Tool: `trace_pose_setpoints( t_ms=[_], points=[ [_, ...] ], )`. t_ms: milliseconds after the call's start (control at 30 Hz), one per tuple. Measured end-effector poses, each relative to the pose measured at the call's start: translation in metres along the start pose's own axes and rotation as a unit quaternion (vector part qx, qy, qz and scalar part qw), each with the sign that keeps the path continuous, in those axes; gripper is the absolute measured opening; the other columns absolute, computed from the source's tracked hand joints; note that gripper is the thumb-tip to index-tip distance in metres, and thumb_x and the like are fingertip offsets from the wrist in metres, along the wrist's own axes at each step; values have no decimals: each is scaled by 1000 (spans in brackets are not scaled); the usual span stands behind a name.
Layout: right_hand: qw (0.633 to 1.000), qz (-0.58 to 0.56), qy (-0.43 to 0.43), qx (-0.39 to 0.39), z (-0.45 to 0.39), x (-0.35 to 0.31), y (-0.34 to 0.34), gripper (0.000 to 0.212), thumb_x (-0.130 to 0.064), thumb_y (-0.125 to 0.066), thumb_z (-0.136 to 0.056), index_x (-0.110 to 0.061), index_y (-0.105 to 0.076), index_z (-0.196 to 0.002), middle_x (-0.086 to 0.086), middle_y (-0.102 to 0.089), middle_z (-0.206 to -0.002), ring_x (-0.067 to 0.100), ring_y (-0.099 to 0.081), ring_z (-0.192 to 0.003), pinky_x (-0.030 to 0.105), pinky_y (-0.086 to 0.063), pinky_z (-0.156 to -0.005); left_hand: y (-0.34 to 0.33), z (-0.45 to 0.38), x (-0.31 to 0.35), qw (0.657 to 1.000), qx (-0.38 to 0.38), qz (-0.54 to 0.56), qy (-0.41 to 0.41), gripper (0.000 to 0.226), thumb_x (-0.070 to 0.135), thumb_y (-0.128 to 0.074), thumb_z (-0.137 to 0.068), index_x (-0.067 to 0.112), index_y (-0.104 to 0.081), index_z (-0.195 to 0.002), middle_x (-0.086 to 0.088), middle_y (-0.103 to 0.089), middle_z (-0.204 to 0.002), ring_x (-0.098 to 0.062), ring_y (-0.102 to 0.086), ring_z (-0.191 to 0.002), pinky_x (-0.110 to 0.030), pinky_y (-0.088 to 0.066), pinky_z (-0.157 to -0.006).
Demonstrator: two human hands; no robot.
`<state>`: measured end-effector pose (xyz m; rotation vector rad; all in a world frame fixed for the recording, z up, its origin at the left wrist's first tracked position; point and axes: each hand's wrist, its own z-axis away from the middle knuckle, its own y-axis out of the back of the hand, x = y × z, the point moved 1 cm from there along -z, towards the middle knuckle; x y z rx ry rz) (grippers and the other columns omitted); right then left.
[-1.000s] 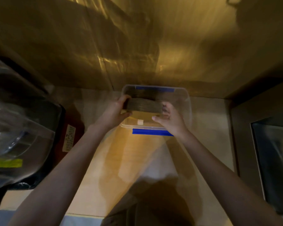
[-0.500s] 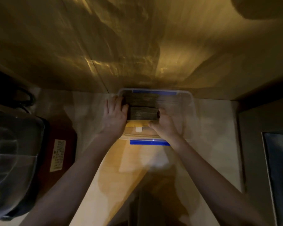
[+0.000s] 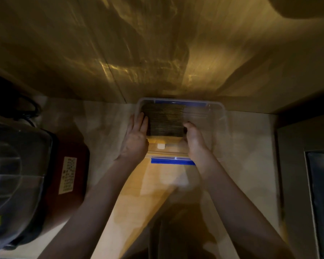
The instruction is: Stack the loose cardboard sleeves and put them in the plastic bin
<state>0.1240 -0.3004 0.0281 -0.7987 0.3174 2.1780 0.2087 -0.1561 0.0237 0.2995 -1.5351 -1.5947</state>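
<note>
A clear plastic bin with blue handles stands on the light wooden counter against the back wall. Inside its left half sits a dark stack of cardboard sleeves, seen edge-on. My left hand lies flat with fingers straight along the stack's left side, at the bin's left wall. My right hand reaches into the bin and presses against the stack's near right corner, fingers curled. The stack is squeezed between both hands. The scene is dim and yellowish.
A large appliance with a clear dome lid and a dark red body with a white label stands at the left. A dark-fronted appliance stands at the right. A small white tab lies in the bin's near part.
The stack has gone down from above the bin's rim into the bin and slid back against the sleeves there. Both hands followed it down and forward.
</note>
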Motion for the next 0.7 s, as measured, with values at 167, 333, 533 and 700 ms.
trace_pose_setpoints(
  t_ms=[167,333,533,700],
  points=[
    [998,-62,6,-27,2,7,-24,47,-43,-26,-97,-18,-38,-135,8,-47,-132,25,-44,-119,33,-31,-95,-4,0,-2,1000,8,23,5,70,3,-51,-84,7,-14,-143,-13,-12,-156,-31,0,-144,-34,-9,-116],
    [997,-66,-18,-22,-1,4,-19,56,-50,-26,-95,-16,-33,-139,14,-40,-144,30,-36,-131,43,-22,-114,-4,-1,0,1000,3,0,11,62,13,-47,-90,7,-14,-143,-14,-10,-156,-32,1,-144,-35,-5,-117],
    [998,44,-27,-31,-3,3,-9,58,-55,-31,-91,-17,-41,-134,13,-48,-137,29,-44,-125,42,-26,-112,-1,0,6,998,-15,-51,46,61,16,-43,-93,12,-10,-144,-7,-7,-157,-28,2,-144,-37,-21,-114],
    [990,128,65,-10,13,-14,10,46,-47,-37,-93,-24,-41,-133,2,-53,-117,18,-56,-94,34,-42,-88,22,2,13,994,-57,-92,23,70,25,-51,-87,14,-11,-144,-10,-12,-156,-31,-6,-143,-44,-23,-114]
  ],
)
